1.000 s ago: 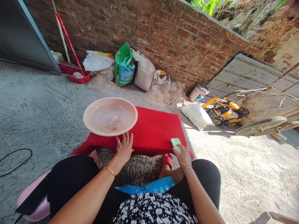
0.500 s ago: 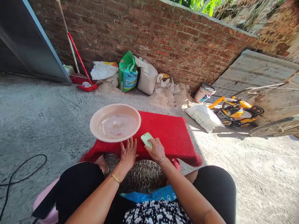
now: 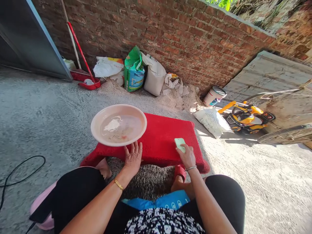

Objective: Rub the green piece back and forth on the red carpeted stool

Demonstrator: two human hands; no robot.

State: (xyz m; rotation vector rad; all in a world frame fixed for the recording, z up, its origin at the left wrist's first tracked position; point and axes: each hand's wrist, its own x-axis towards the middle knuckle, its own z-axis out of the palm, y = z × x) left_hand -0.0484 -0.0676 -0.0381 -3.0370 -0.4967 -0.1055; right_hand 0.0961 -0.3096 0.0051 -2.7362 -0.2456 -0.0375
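Red cloth (image 3: 168, 130) covers a low table in front of my knees. A pale pink basin (image 3: 97, 136) with cloudy water stands on its left part. Close by the basin's near rim, my left hand (image 3: 133, 159) lies flat on the cloth, fingers spread, holding nothing. On the right part of the table, my right hand (image 3: 188, 156) grips a light green scrub brush (image 3: 179, 143), pressed against the cloth. Only the brush's smooth back shows; its underside is hidden.
Behind the table, a green sack (image 3: 134, 71) and a white sack (image 3: 154, 76) lean on the brick wall (image 3: 170, 42). A red dustpan (image 3: 90, 85) stands left, a paint bucket (image 3: 214, 96) and yellow toy digger (image 3: 248, 117) right. A black cable (image 3: 21, 162) lies on the concrete.
My right hand has slid the scrub brush to the right across the red cloth. My left hand stays beside the basin. The view has shifted slightly.
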